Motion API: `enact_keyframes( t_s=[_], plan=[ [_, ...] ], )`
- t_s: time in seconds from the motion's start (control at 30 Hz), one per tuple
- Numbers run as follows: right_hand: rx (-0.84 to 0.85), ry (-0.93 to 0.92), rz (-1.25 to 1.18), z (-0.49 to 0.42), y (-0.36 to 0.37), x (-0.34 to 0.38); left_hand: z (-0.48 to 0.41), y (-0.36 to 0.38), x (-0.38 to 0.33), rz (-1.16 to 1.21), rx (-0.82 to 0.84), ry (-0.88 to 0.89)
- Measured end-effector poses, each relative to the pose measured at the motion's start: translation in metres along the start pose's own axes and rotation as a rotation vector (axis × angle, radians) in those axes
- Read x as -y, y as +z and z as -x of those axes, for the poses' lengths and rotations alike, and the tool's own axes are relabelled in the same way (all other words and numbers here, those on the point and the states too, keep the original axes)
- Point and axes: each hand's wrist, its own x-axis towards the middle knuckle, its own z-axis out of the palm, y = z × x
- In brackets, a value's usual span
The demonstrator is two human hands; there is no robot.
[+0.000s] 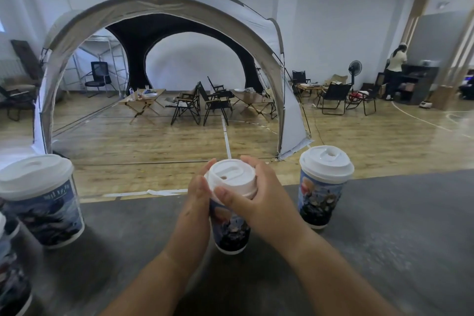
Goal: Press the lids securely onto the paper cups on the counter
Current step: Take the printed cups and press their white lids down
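Lid (232, 177) on the paper cup (232, 228), upright in the middle of the grey counter (384, 238). Gripped from both sides: left hand (197, 202) cupped against the left edge, fingers curved up along the rim; right hand (259, 200) wrapped round the right side, thumb on the near rim, fingers curled behind. Lidded cup to the right (319, 202) nearby; lidded cup to the left (48, 213) well apart.
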Motion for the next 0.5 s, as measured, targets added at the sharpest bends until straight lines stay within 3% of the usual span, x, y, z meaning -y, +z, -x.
enact_keyframes(
  t_s=[0.33,0.5],
  plan=[
    [0.095,0.005,-0.054,0.0,-0.009,-0.007,-0.003,-0.005,0.001,-0.124,-0.123,0.081],
    [0.214,0.061,-0.322,-0.006,-0.02,-0.015,-0.006,-0.007,-0.002,-0.154,-0.155,0.085]
  ],
)
